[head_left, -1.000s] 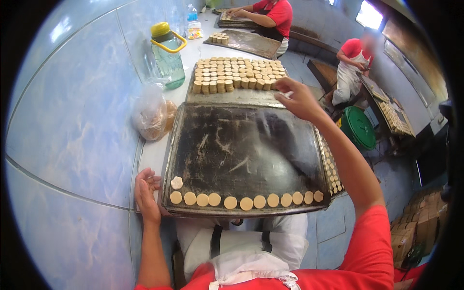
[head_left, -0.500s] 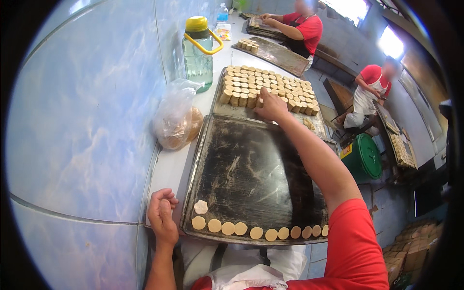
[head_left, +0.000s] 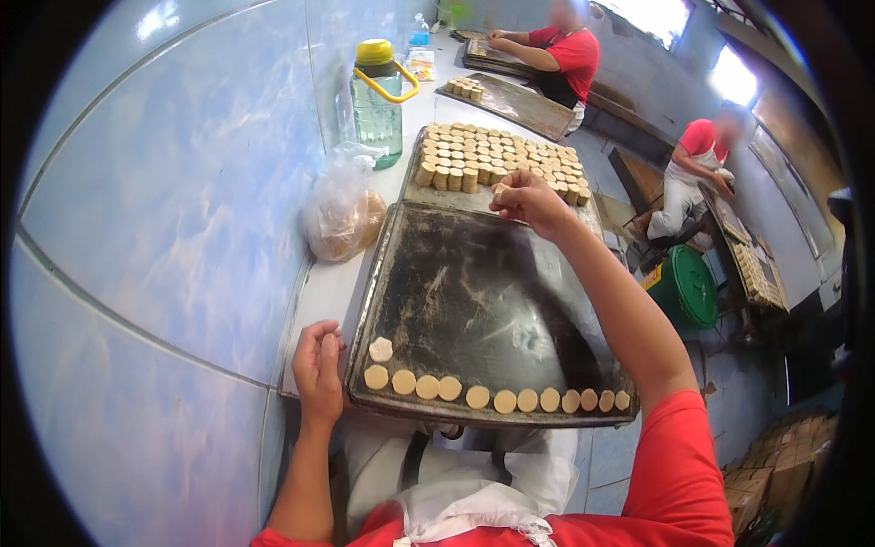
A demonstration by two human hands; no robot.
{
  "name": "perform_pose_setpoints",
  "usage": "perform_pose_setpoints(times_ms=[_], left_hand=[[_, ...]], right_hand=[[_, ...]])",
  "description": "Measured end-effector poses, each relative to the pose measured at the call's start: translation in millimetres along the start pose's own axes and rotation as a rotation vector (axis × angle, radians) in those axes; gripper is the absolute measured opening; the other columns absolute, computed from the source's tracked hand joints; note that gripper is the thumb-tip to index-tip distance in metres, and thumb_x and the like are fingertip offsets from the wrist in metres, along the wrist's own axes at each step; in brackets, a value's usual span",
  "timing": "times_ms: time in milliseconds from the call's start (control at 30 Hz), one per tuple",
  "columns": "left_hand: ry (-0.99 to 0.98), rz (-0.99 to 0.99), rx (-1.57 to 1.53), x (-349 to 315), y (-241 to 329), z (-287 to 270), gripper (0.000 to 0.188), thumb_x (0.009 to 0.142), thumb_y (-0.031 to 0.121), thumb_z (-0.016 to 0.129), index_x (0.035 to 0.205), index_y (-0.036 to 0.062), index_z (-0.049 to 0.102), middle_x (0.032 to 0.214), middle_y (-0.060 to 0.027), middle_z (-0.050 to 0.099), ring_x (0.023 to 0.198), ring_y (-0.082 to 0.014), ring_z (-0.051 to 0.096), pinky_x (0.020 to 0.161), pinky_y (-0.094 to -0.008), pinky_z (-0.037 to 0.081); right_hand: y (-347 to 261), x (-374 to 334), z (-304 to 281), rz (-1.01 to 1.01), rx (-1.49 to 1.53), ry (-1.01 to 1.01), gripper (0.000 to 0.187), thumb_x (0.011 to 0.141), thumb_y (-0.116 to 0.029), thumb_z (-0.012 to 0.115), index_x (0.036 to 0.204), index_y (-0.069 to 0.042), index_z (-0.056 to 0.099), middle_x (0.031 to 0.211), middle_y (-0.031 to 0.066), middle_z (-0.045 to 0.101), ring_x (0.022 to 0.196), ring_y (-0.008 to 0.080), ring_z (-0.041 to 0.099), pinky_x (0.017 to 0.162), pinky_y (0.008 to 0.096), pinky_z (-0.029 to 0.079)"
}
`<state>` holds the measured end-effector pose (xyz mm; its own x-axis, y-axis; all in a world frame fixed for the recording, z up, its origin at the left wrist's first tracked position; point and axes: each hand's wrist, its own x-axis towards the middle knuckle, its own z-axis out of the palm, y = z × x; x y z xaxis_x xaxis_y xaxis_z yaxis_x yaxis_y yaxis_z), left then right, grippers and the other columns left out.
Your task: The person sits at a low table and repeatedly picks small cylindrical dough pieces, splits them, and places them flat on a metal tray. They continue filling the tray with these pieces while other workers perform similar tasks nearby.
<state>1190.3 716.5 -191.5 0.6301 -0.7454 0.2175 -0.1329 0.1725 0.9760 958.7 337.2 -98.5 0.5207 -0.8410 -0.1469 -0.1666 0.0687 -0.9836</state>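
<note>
Between the fingers of my right hand (head_left: 538, 208) is pinched a small stack of dough discs (head_left: 499, 192), held above the far rim of the dark baking tray (head_left: 447, 283). The hand hides part of it. Along the tray's near edge runs a row of flat, round dough discs (head_left: 478, 397), with one uneven disc (head_left: 381, 349) above the row's left end. Beyond the tray stand many short stacks of dough discs (head_left: 474, 150), packed close together. My left hand (head_left: 319, 369) rests beside the tray's near left corner, fingers loosely bent, with nothing visible in it.
Left of the tray are a tied plastic bag (head_left: 339, 219) with brown contents and a green water jug (head_left: 376, 118) with a yellow lid, near the tiled wall (head_left: 173, 201). Two co-workers work farther off. A green lidded bucket (head_left: 685, 287) stands right of the table.
My right hand has drawn back from the stacks with dough discs in its fingers, leaving a gap in the front row. The left hand stays by the tray. The view has shifted slightly.
</note>
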Motion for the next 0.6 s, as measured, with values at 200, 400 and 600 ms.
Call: perform_pose_setpoints(times_ms=[200, 400, 600], left_hand=[[-0.154, 0.293, 0.201, 25.9, 64.3, 34.8, 0.021, 0.105, 0.015, 0.064, 0.12, 0.0018, 0.07, 0.11, -0.0045, 0.069, 0.099, -0.0125, 0.063, 0.085, -0.0296, 0.05], [-0.438, 0.39, 0.325, 21.7, 104.1, 80.3, 0.014, 0.099, 0.014, 0.073, 0.105, 0.002, 0.073, 0.1, -0.0124, 0.067, 0.088, -0.0239, 0.065, 0.075, -0.0354, 0.051], [-0.463, 0.24, 0.322, 17.2, 90.9, 73.4, 0.018, 0.1, 0.016, 0.071, 0.103, -0.001, 0.071, 0.097, -0.0106, 0.068, 0.085, -0.0207, 0.064, 0.078, -0.0352, 0.052]], right_hand=[[-3.5, -122.9, 52.3, -0.022, 0.176, -0.221, 0.048, 0.093, -0.007, 0.078, 0.138, 0.0, 0.06, 0.106, 0.0045, 0.071, 0.091, 0.0146, 0.072, 0.077, 0.0262, 0.059], [-1.7, -193.9, 93.0, -0.082, 0.12, -0.318, 0.046, 0.097, -0.015, 0.08, 0.137, -0.003, 0.062, 0.111, 0.0024, 0.074, 0.094, 0.0111, 0.071, 0.08, 0.0249, 0.056], [16.2, -218.4, 103.9, 0.016, 0.279, -0.291, 0.045, 0.097, -0.021, 0.079, 0.132, 0.004, 0.065, 0.104, 0.0057, 0.072, 0.09, 0.0124, 0.069, 0.08, 0.0259, 0.057]])
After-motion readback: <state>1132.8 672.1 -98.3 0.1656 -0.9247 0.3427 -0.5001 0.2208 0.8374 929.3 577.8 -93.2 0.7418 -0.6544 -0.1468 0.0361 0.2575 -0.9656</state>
